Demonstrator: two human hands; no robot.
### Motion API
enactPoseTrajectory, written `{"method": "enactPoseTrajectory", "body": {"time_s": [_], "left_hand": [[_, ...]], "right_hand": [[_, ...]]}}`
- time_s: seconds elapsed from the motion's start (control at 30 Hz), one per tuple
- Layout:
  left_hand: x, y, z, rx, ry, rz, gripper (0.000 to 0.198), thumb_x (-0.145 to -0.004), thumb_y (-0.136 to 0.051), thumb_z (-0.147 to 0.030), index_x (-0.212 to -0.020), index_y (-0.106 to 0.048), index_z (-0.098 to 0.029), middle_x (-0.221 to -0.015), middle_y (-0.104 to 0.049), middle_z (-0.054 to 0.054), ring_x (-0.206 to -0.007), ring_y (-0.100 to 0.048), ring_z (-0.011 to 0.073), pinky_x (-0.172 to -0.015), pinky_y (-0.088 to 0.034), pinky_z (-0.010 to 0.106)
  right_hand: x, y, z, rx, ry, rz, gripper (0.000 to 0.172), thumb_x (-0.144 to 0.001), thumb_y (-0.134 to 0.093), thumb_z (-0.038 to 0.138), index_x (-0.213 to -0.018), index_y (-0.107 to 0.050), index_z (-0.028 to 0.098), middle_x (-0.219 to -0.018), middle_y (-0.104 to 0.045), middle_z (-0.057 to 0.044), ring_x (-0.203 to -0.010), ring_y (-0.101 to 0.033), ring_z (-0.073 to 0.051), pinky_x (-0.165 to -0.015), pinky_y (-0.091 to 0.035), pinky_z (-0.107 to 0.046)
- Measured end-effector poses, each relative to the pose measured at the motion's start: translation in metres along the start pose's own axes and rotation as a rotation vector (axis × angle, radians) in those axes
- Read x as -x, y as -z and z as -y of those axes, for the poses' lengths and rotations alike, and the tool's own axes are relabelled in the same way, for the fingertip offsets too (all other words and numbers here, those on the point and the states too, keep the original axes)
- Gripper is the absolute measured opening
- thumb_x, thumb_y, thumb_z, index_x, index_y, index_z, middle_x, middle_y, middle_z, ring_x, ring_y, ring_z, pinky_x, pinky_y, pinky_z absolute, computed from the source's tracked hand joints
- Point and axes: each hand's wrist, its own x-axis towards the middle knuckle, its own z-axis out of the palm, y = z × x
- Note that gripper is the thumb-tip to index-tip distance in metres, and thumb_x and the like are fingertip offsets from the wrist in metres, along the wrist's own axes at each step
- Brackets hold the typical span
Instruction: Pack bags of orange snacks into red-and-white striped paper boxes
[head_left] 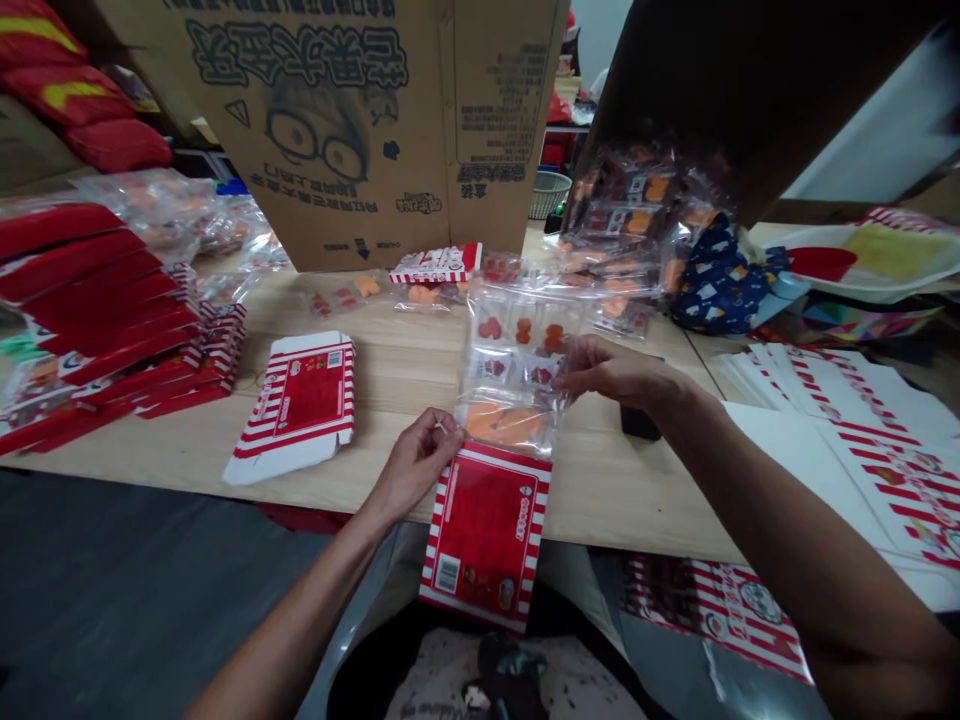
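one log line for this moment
left hand: pinching edge of clear packet | right hand: on packet | red striped box: under packet

Both forearms are bare down to the left hand [412, 470] and the right hand [615, 372], and low in view lies a pale speckled garment [442, 680] carrying a dark printed shape [510, 680].

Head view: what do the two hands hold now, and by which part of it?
A clear plastic pack: the left hand pinches its lower left edge, the right hand its right edge.

Plastic packet [510, 350] behind flat carton [484, 535] at table [600, 500] edge; stacked cartons [97, 310] left; box [337, 130] beyond.
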Motion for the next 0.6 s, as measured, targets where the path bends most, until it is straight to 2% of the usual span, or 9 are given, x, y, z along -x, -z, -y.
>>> {"method": "enactPoseTrajectory", "body": {"time_s": [0.07,0.17,0.23,0.33,0.43,0.53,0.6], "left_hand": [[0.001,0.001,-0.004,0.141,0.05,0.017,0.033,-0.083,-0.074,-0.042,-0.098,-0.053,-0.022,-0.072,-0.052,-0.006,-0.061,-0.048,0.0088,-0.057,-0.037,0.018],[0.001,0.002,-0.011,0.387,0.096,-0.006,0.062,-0.074,-0.082,-0.035,-0.123,-0.046,-0.027,-0.081,-0.062,-0.006,-0.064,-0.06,0.0108,-0.061,-0.047,0.02],[0.0,0.001,-0.015,0.445,0.106,-0.01,0.072,-0.073,-0.084,-0.031,-0.132,-0.043,-0.027,-0.088,-0.068,-0.003,-0.068,-0.065,0.0124,-0.064,-0.051,0.022],[0.002,-0.006,-0.017,0.455,0.098,0.005,0.063,-0.074,-0.083,-0.029,-0.128,-0.052,-0.023,-0.099,-0.072,0.002,-0.078,-0.07,0.0154,-0.073,-0.055,0.025],[0.004,-0.012,-0.019,0.491,0.105,-0.004,0.058,-0.072,-0.084,-0.028,-0.123,-0.057,-0.021,-0.106,-0.074,0.004,-0.088,-0.072,0.0192,-0.082,-0.057,0.028],[0.007,-0.014,-0.019,0.531,0.113,-0.057,0.057,-0.071,-0.084,-0.027,-0.122,-0.059,-0.02,-0.109,-0.074,0.005,-0.095,-0.072,0.0222,-0.087,-0.058,0.032],[0.008,-0.012,-0.017,0.524,0.085,-0.089,0.056,-0.072,-0.083,-0.027,-0.122,-0.059,-0.021,-0.112,-0.074,0.005,-0.098,-0.072,0.0227,-0.088,-0.057,0.032]], "right_hand": [[-0.001,-0.007,0.0,0.057,0.007,0.025,0.01,-0.07,-0.077,0.021,-0.075,-0.071,0.016,-0.066,-0.072,-0.002,-0.056,-0.066,-0.015,-0.051,-0.053,-0.023],[-0.004,-0.013,-0.003,0.054,-0.038,0.109,0.013,-0.074,-0.075,0.027,-0.077,-0.07,0.016,-0.062,-0.069,-0.001,-0.053,-0.063,-0.014,-0.049,-0.051,-0.024],[-0.006,-0.011,-0.001,0.045,-0.007,0.099,0.019,-0.074,-0.077,0.033,-0.071,-0.068,0.016,-0.06,-0.067,-0.001,-0.054,-0.062,-0.014,-0.053,-0.052,-0.025],[-0.006,-0.007,0.015,0.096,0.128,0.013,0.021,-0.074,-0.079,0.035,-0.079,-0.07,0.017,-0.07,-0.069,-0.002,-0.063,-0.062,-0.015,-0.06,-0.052,-0.026],[-0.008,-0.013,0.034,0.286,0.245,0.025,0.016,-0.08,-0.071,0.025,-0.095,-0.07,0.018,-0.074,-0.068,0.001,-0.063,-0.057,-0.013,-0.059,-0.047,-0.025],[-0.012,-0.024,0.037,0.567,0.299,0.142,0.013,-0.077,-0.061,0.007,-0.079,-0.068,0.017,-0.066,-0.062,0.003,-0.06,-0.049,-0.01,-0.058,-0.04,-0.022],[-0.013,-0.025,0.029,0.586,0.269,0.219,0.014,-0.075,-0.059,0.005,-0.071,-0.066,0.016,-0.065,-0.061,0.003,-0.061,-0.05,-0.011,-0.06,-0.042,-0.023]]}}
